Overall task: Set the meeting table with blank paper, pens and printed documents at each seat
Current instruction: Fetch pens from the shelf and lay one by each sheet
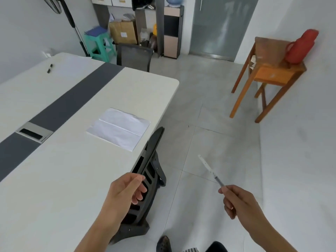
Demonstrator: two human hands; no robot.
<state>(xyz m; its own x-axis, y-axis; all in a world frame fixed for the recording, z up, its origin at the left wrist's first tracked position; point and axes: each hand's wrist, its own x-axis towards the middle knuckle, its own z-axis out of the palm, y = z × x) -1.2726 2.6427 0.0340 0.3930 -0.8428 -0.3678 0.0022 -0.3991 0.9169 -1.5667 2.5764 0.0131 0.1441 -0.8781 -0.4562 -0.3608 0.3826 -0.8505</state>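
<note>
Showing the right hand (241, 202) pinching a pen (211, 171) by the lower end of its barrel, out beyond the near long edge of the table (63, 179) and above the floor, its free end raised; the left hand (125, 191) hangs at that same edge with fingers loosely curled, grasping nothing, in front of the black chair back (151, 157) that stands against the table; whether it touches the chair cannot be told. The pen looks light, stiff and slender; its smooth round barrel would likely roll on the hard tabletop, so it is best held near mid-barrel and laid flat, not dropped. Further along the table, just inside the near edge, lies a white sheet of paper (118, 129) with a crease across its middle and no pen beside it; it looks thin and limp and would likely slide on the smooth surface, so it should be taken by an edge or corner. At the table's far side rests a dark pen (49, 68), apparently on a pale sheet too faint to confirm; a mesh chair (134, 56) stands at the table's far end.
</note>
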